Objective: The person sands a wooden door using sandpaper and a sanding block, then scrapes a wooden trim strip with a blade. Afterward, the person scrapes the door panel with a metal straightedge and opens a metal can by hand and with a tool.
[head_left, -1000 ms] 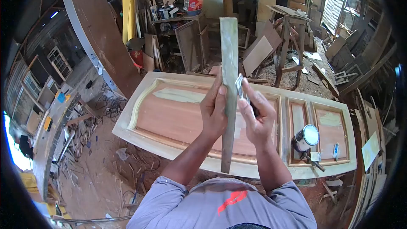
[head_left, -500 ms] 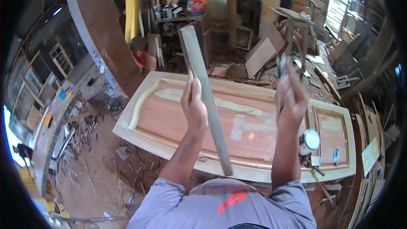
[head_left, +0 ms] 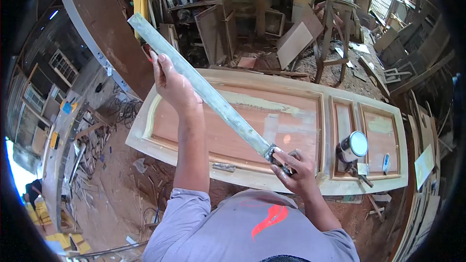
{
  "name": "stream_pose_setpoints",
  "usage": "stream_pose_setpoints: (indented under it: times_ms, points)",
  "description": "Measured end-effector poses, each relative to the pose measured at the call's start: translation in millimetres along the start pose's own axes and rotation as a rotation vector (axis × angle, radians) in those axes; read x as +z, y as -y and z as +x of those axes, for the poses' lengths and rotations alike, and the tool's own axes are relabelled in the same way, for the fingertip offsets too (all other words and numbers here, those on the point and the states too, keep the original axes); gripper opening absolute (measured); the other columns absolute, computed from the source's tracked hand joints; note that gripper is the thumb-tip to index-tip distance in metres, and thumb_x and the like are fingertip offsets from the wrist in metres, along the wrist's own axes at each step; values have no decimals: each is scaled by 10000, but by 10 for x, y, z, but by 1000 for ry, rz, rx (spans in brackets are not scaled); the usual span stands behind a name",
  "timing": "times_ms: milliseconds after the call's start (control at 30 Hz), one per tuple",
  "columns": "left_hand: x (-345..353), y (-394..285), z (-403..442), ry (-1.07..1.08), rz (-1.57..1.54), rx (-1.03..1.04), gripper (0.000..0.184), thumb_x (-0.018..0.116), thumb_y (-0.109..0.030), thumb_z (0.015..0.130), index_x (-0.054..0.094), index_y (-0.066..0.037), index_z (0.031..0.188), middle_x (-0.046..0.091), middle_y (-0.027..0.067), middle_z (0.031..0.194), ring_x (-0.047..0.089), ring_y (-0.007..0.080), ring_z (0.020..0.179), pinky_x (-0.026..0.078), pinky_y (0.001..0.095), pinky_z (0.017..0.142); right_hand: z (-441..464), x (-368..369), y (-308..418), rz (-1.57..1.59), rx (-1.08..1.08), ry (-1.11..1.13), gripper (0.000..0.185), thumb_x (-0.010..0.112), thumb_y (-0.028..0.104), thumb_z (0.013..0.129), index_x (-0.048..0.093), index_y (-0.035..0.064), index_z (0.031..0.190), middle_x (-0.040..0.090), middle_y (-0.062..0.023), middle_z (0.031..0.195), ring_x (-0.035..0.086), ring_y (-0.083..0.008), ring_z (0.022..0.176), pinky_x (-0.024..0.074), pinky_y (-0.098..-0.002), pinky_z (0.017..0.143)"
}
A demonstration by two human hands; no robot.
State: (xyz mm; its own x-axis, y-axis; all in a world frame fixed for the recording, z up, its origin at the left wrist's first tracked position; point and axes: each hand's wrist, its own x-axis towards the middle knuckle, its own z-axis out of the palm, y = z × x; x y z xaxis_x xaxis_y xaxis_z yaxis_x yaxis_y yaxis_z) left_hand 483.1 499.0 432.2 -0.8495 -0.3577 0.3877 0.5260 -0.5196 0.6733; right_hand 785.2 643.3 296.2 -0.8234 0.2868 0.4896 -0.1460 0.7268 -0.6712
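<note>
My left hand (head_left: 175,87) is closed around the edge of a long narrow wooden strip (head_left: 204,86), its face smeared pale green. The strip slants from upper left to lower right above a panelled wooden door (head_left: 233,75). At its lower end, my right hand (head_left: 297,172) grips a dark scraper (head_left: 272,153), whose blade touches the strip; its handle is mostly covered by my fingers. Below, the door lies flat, with pale filler patches (head_left: 262,104) on its panels. An open can (head_left: 353,146) with a whitish top rests on the door, right of my right hand.
Beside the can lie a small flat-bladed tool (head_left: 363,170) and a blue-and-white cutter (head_left: 386,163). A tall brown door (head_left: 104,34) leans at the left. A cluttered shelf (head_left: 194,4) and a wooden stand (head_left: 332,34) are behind. Scrap wood (head_left: 80,165) litters the floor.
The strip has tilted, its top swinging left and its lower end right. My right hand has come down and left, bringing the scraper to the strip's lower end.
</note>
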Motion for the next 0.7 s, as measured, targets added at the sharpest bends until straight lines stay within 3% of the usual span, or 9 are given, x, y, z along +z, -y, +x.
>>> stream_pose_setpoints:
  times_ms: [367, 700]
  points:
    - [144, -30, -204, 53, -17, 22, 560, 584, -237, 1121, 456, 33, 1594, 569, 145, 1558, 559, 204, 1376, 428, 353, 1172, 149, -29, 53, -11, 35, -19, 508, 878, 164, 849, 759, 137, 1342, 614, -112, 785, 582, -231, 614, 493, -386, 570]
    - [281, -89, -690, 133, -29, -59, 537, 560, -219, 1133, 458, 51, 1585, 554, 163, 1571, 542, 187, 1393, 417, 335, 1174, 486, 41, 177, 44, -60, -132, 488, 869, 145, 851, 763, 103, 1326, 632, -130, 796, 573, -223, 646, 506, -371, 593]
